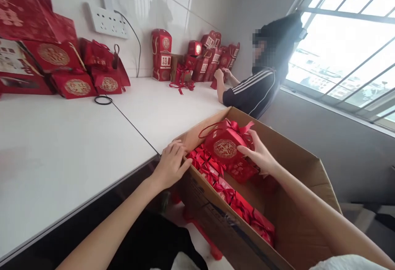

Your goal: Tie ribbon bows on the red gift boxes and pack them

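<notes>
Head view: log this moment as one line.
left hand: on carton edge | right hand: holding red gift box in carton | ribboned boxes: along one carton wall

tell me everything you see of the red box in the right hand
The red box looks like card and appears closed, with a round gold emblem, a red bow on top and a cord handle looping leftward. It tilts slightly in the carton, above another box, gripped by the right hand; whether it rests there is unclear.
</notes>
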A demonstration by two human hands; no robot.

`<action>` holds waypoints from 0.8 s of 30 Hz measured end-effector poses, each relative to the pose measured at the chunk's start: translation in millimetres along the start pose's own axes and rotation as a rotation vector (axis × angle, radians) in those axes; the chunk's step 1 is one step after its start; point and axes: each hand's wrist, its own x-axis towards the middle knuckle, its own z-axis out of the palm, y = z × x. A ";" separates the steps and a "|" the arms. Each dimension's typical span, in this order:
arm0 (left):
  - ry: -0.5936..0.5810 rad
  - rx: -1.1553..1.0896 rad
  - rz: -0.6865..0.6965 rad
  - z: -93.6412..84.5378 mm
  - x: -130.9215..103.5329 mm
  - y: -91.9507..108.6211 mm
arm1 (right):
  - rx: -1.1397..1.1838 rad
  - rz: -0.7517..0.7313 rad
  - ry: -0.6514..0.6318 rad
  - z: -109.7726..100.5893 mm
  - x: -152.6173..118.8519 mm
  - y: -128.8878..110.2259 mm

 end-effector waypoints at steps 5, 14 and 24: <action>0.002 0.014 0.032 0.7 -1.4 -1.2 | -0.766 0.022 0.106 -38.0 5.3 40.7; 0.008 0.021 0.067 0.1 -1.9 -4.3 | -0.609 0.142 -0.123 -9.7 5.7 82.5; 0.012 0.008 0.084 -3.5 -2.3 -3.2 | 0.314 0.735 -0.051 -47.4 7.6 112.8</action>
